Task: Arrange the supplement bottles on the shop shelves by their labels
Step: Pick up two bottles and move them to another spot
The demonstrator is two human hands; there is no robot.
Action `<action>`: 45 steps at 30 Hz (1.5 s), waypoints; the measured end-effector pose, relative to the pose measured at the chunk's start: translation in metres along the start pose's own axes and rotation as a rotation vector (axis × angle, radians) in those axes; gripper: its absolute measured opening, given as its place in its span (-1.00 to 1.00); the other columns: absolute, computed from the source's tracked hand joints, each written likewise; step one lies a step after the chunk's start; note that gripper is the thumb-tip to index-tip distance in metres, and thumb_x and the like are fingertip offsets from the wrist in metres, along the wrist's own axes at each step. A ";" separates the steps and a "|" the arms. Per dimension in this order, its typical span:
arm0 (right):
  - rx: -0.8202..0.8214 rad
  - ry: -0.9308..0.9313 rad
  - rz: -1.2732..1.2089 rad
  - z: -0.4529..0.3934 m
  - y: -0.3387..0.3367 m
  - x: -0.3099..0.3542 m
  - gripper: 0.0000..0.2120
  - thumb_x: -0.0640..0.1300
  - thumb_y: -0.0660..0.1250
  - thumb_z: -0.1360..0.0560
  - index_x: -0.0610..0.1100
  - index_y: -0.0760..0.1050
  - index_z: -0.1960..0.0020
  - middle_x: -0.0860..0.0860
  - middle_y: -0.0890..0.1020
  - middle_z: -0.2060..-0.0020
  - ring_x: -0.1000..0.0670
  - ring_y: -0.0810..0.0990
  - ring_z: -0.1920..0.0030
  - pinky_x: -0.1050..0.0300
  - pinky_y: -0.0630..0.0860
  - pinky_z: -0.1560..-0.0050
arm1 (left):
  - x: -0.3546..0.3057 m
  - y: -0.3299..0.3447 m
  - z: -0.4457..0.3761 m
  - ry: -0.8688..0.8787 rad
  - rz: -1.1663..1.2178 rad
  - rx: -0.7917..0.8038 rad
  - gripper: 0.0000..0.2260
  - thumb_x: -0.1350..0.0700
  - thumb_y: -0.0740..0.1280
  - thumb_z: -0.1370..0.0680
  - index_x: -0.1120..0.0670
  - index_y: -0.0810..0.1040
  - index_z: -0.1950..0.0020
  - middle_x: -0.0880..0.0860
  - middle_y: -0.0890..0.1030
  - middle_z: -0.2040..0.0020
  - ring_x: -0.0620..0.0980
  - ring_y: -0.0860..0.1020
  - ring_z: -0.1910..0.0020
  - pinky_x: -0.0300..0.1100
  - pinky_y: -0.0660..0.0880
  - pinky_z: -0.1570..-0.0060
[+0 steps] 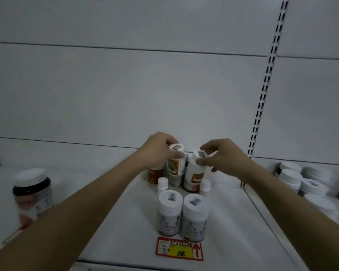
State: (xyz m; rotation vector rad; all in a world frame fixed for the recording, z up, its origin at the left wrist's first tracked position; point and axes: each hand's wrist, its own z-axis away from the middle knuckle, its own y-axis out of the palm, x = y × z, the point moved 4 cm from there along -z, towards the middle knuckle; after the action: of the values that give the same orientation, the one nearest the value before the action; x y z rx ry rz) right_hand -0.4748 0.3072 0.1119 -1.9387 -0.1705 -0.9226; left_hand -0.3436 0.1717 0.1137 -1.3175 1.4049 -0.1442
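Observation:
My left hand grips the white cap of an orange-labelled bottle that sits on top of another bottle at the back of the white shelf. My right hand pinches the cap of a second orange-labelled bottle, tilted and stacked beside the first. A darker red-labelled bottle stands just left of them. In front stand two small white bottles, then two larger white bottles with pale blue labels.
A red and yellow price tag lies at the shelf's front edge. A large dark-topped jar stands at the left. Several white-capped jars crowd the neighbouring shelf on the right. Slotted uprights run up the back panel.

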 end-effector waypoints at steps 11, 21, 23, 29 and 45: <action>0.000 0.002 -0.361 0.087 -0.071 0.055 -0.74 -0.13 0.48 -0.45 -0.16 0.63 -0.11 -0.03 0.66 -0.05 -0.01 0.62 -0.07 0.14 0.59 0.03 | -0.078 -0.051 0.083 -0.090 0.469 -0.106 -0.65 -0.12 0.29 -0.58 0.13 0.44 -0.17 0.07 0.55 -0.06 -0.03 0.57 0.04 -0.05 0.60 -0.01; -0.029 0.041 -0.438 0.163 -0.061 0.063 -0.70 -0.05 0.52 -0.41 -0.11 0.58 -0.09 -0.02 0.66 0.03 0.03 0.64 0.01 0.13 0.63 0.13 | -0.106 -0.031 0.169 -0.175 0.522 0.075 -0.81 -0.01 0.13 -0.64 0.10 0.40 -0.06 0.10 0.49 0.03 0.06 0.54 0.01 0.15 0.50 -0.23; -0.021 0.021 -0.392 0.174 -0.060 0.070 -0.70 -0.03 0.50 -0.42 -0.08 0.59 -0.11 0.01 0.66 0.03 0.06 0.64 0.03 0.16 0.61 0.13 | -0.104 -0.031 0.179 -0.179 0.507 0.123 -0.84 0.03 0.11 -0.63 0.09 0.38 0.00 0.12 0.47 0.07 0.09 0.51 0.03 0.18 0.47 -0.25; -0.042 0.016 -0.220 0.200 -0.061 0.095 -0.79 0.01 0.47 -0.46 -0.09 0.66 -0.02 0.02 0.68 0.11 0.10 0.58 0.23 0.25 0.45 0.30 | -0.099 -0.041 0.201 -0.125 0.539 0.178 -0.76 -0.03 0.19 -0.65 0.11 0.41 -0.19 0.09 0.57 -0.07 0.00 0.59 -0.04 -0.02 0.56 -0.12; 0.035 0.248 -0.104 0.285 -0.010 0.131 -0.83 -0.07 0.42 -0.49 -0.10 0.64 -0.05 -0.08 0.67 0.10 0.07 0.58 0.33 0.30 0.52 0.37 | -0.056 -0.034 0.277 0.029 0.762 0.339 -0.84 0.05 0.34 -0.58 0.06 0.55 -0.12 0.02 0.67 -0.06 -0.08 0.65 -0.03 -0.13 0.59 -0.05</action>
State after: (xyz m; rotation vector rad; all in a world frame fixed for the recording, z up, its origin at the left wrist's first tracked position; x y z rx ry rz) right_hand -0.2357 0.5090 0.1300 -1.7785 -0.1420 -1.2120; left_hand -0.1312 0.3567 0.0764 -0.4517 1.7247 0.1098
